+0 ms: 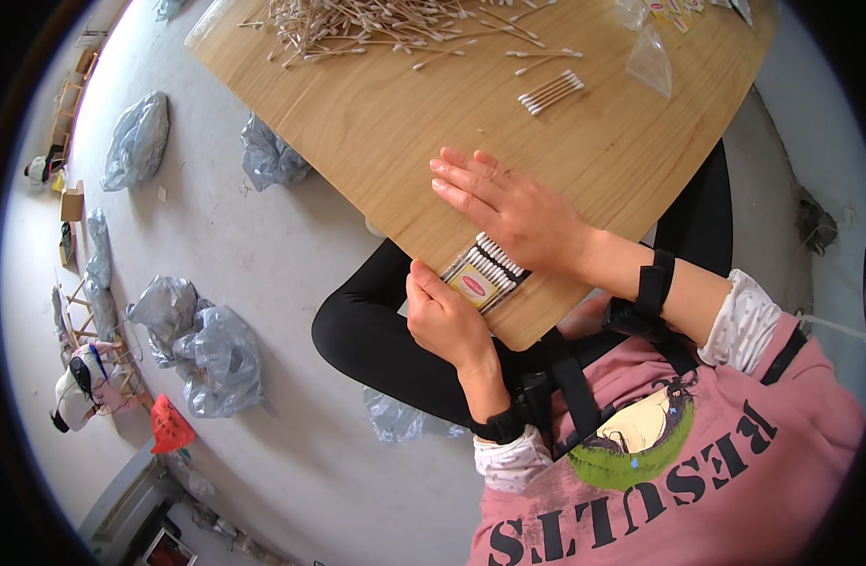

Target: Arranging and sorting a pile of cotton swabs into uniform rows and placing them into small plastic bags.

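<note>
Near the table's close corner lies a flat clear pack of cotton swabs (495, 268) with a yellow and white label card. My left hand (448, 319) holds its left side at the table edge, thumb up along it; the fingertips are partly hidden. Above the pack's far end, my right hand (527, 215) is stretched flat, fingers extended to the left and nothing in them. It covers part of the pack. Farther off on the wooden table (386, 132) sits a small row of cotton swabs (551, 92), laid side by side.
A large heap of loose cotton swabs (357, 26) covers the table's far side. At the far right are a clear plastic bag (650, 64) and yellow label cards (673, 13). Grey plastic bags (220, 358) and a red bag (171, 426) stand on the floor, near another person (76, 391).
</note>
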The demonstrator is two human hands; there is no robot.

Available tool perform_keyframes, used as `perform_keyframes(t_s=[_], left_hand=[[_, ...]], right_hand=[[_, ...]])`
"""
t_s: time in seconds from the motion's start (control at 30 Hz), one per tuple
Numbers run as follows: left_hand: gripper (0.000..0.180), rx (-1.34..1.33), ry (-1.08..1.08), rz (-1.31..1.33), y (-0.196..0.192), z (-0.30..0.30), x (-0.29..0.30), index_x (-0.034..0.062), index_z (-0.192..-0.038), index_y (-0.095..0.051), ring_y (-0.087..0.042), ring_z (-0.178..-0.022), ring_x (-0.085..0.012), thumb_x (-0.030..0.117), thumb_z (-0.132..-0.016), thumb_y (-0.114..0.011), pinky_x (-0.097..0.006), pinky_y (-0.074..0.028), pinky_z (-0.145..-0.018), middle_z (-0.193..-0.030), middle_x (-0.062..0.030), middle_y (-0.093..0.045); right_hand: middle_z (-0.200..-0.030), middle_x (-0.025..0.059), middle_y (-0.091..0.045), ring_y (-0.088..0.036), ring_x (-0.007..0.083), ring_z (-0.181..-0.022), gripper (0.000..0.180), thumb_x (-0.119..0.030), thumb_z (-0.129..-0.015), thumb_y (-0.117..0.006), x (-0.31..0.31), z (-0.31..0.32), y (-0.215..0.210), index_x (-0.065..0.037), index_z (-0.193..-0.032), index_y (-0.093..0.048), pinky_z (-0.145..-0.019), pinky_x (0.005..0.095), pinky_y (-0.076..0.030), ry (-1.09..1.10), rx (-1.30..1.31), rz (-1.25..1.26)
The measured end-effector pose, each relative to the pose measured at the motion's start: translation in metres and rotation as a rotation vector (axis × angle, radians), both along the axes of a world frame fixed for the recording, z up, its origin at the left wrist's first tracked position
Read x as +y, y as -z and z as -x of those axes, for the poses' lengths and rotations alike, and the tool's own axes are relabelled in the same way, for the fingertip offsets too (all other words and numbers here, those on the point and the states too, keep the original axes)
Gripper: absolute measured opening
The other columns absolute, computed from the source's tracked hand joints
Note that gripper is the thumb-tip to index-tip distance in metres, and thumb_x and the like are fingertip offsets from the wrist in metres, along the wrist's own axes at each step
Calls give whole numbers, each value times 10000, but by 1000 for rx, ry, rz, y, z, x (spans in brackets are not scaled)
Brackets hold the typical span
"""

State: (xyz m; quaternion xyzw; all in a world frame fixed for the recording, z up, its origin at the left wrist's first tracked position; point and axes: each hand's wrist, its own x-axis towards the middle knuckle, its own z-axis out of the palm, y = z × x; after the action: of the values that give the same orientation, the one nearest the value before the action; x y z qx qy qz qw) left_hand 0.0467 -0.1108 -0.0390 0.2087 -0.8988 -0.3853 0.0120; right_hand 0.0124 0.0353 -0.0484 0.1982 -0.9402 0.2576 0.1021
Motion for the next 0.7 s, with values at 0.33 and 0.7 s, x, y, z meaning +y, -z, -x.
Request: perform_keyframes(t_s=[0.33,0.7], left_hand=[[474,76,-4,-139,-1,-1,0,-45,-988,-671,-662,-676,-191,326,-1104,-399,-334,-509,-625,-805,-122,-720],[478,-54,29,6,-14,3,4,13,-948,-661,-651,-639,-328,369,-1096,-378,-412,-491,-593,-769,-167,-699]], right_hand=[[-1493,167,-479,-410,301,-1439,447,-133,-948,-502,-16,-1,-5,38,-1361,-522,-1187,440,-358,-54,42,15],[-1490,108,-497,-439,298,-1418,446,-215,-1026,-507,-49,-7,-10,-26,-1430,-488,-1186,444,-348,-73,-145,542]])
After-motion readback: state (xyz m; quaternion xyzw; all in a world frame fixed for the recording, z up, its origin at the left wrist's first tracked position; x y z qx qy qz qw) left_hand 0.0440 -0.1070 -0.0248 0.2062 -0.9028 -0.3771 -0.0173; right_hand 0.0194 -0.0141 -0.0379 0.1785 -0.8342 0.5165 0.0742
